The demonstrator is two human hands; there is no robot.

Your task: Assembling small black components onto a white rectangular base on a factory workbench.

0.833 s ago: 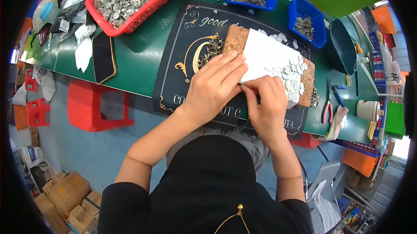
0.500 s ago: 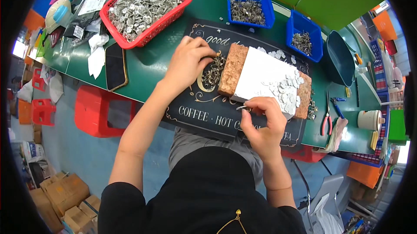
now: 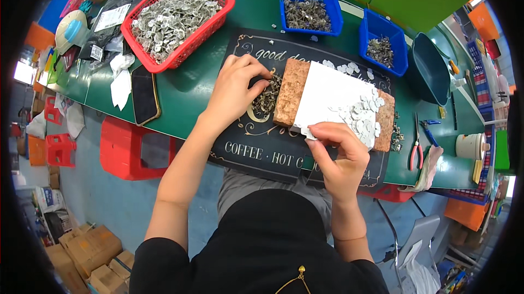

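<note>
My right hand point(image 3: 343, 157) pinches a small flat white piece point(image 3: 308, 132) between thumb and fingertips, at the near left corner of a white-covered block point(image 3: 327, 92). That block has bare reddish-brown, brick-like ends point(image 3: 291, 89). Many thin white pieces point(image 3: 360, 117) lie scattered and overlapping on its right half. Left of the block, my left hand point(image 3: 237, 87) is curled over a pile of small metal parts point(image 3: 266, 99), thumb and index nearly together. What its fingertips hold, if anything, is too small to make out. A dark printed mat point(image 3: 234, 136) lies under everything.
A red basket point(image 3: 225, 13) of flat greyish pieces stands far left, beside a phone point(image 3: 146, 95). Two blue bins, one left point(image 3: 337, 27) and one right point(image 3: 401, 65), hold metal parts. Right lie red-handled pliers point(image 3: 416, 155), blue-handled pliers point(image 3: 429, 133) and a dark green basin point(image 3: 428, 70).
My right hand has brought the small white piece up against the block's near left corner and turned it flatter. My left hand stays at the metal pile, its fingertips slightly lower.
</note>
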